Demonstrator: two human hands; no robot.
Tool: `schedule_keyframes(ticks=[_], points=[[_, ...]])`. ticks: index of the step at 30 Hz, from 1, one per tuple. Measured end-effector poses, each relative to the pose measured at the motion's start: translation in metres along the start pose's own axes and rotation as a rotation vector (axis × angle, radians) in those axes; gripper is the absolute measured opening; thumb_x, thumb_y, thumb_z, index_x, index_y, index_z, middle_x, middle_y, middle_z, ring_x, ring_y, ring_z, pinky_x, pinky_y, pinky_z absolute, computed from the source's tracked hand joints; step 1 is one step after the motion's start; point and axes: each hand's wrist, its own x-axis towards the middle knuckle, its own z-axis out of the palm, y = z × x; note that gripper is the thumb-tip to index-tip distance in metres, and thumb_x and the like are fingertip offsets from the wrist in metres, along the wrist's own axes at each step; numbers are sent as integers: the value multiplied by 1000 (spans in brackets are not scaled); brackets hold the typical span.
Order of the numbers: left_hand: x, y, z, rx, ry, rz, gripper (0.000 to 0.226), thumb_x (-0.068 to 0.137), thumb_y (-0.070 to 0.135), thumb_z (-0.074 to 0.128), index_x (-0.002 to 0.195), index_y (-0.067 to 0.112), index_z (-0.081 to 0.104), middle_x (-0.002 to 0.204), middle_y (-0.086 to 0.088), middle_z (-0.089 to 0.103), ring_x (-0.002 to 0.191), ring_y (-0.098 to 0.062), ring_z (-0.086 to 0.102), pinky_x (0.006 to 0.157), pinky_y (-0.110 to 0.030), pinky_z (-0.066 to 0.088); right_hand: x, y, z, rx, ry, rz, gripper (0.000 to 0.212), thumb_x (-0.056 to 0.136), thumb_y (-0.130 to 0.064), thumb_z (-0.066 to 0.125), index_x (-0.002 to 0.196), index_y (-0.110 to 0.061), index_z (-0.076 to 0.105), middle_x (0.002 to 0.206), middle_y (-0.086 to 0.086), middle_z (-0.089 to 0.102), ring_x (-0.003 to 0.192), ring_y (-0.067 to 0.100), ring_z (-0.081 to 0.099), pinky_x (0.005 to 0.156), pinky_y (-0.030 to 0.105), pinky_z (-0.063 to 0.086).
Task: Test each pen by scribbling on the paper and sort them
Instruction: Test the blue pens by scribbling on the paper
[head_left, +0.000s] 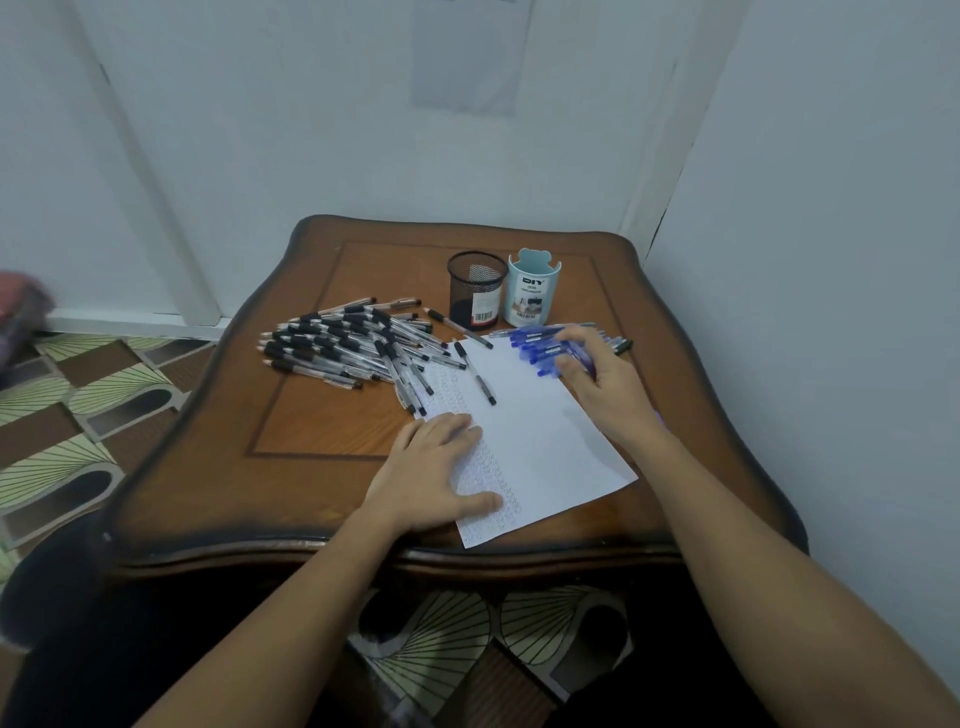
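A white sheet of paper (540, 431) lies tilted on the wooden table (322, 415), with rows of small scribbles down its left strip. My left hand (436, 473) rests flat on that strip, fingers apart. My right hand (597, 379) reaches into a bunch of blue pens (535, 345) at the paper's far right corner, with its fingers curled around one blue pen. A big pile of black-grip clear pens (348, 343) spreads out left of the paper. One black pen (475, 371) lies alone on the sheet.
A black mesh pen cup (477, 288) and a light blue desk organizer cup (534, 293) stand side by side at the back of the table. White walls close in behind and to the right. Patterned floor shows on the left.
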Motion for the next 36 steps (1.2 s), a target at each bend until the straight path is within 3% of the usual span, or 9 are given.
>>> schedule_keyframes(ticks=[3, 6, 11, 14, 16, 19, 23, 29, 36], points=[[-2, 1, -1, 9, -38, 4, 110, 63, 89, 24, 155, 29, 19, 163, 9, 4, 148, -5, -3, 115, -31, -12, -12, -9, 4, 124, 105, 68, 3, 100, -33, 54, 101, -30, 55, 75, 7, 59, 58, 8, 45, 58, 30, 39], [-6, 2, -1, 38, -71, 15, 110, 63, 89, 23, 156, 29, 14, 163, 10, -3, 147, -4, -9, 116, -33, -11, -26, -21, 7, 394, 185, 224, 22, 103, -33, 49, 94, -24, 66, 69, -5, 61, 59, 0, 51, 63, 23, 42], [-12, 5, 0, 49, -84, 6, 110, 63, 88, 16, 156, 29, 10, 163, 10, -6, 147, -4, -11, 119, -33, -10, -57, -28, 15, 799, 101, 432, 65, 99, -57, 22, 92, -14, 71, 63, 5, 63, 61, 16, 56, 58, 28, 45], [-14, 8, 1, 79, -90, -1, 109, 63, 87, 12, 156, 29, 8, 163, 9, -5, 148, -5, -9, 119, -33, -10, -76, -26, 22, 854, -31, 450, 61, 87, -60, 35, 102, -11, 70, 78, 12, 73, 67, 20, 66, 51, 25, 47], [-15, 8, 1, 86, -90, 2, 110, 63, 87, 10, 156, 29, 8, 163, 8, -5, 148, -5, -8, 119, -33, -9, -86, -21, 28, 809, -36, 400, 45, 85, -51, 53, 92, -10, 68, 79, 10, 74, 69, 21, 66, 49, 24, 45], [-15, 8, 0, 82, -87, 7, 109, 64, 87, 11, 156, 29, 9, 163, 8, -4, 148, -6, -7, 119, -34, -8, -96, -16, 34, 696, 35, 341, 32, 88, -39, 66, 72, -14, 54, 56, 2, 57, 46, 10, 47, 46, 23, 36], [-15, 8, 1, 84, -86, 3, 109, 64, 87, 12, 156, 29, 10, 163, 8, -3, 148, -6, -7, 119, -34, -8, -101, -17, 38, 573, -96, 277, 20, 95, -29, 65, 81, -15, 62, 71, 3, 72, 65, 10, 68, 66, 24, 53], [-15, 8, 2, 74, -79, -1, 108, 64, 87, 13, 156, 29, 11, 163, 9, -2, 148, -6, -6, 119, -34, -7, -106, -20, 49, 409, -6, 293, 40, 87, -16, 72, 56, -14, 47, 51, -1, 58, 51, 6, 55, 59, 26, 43], [-15, 7, 3, 74, -74, 0, 107, 65, 87, 15, 156, 30, 12, 163, 10, -2, 148, -5, -7, 119, -34, -8, -106, -20, 52, 380, -36, 260, 44, 81, -5, 67, 51, -20, 39, 49, -7, 38, 49, 5, 41, 53, 24, 35]])
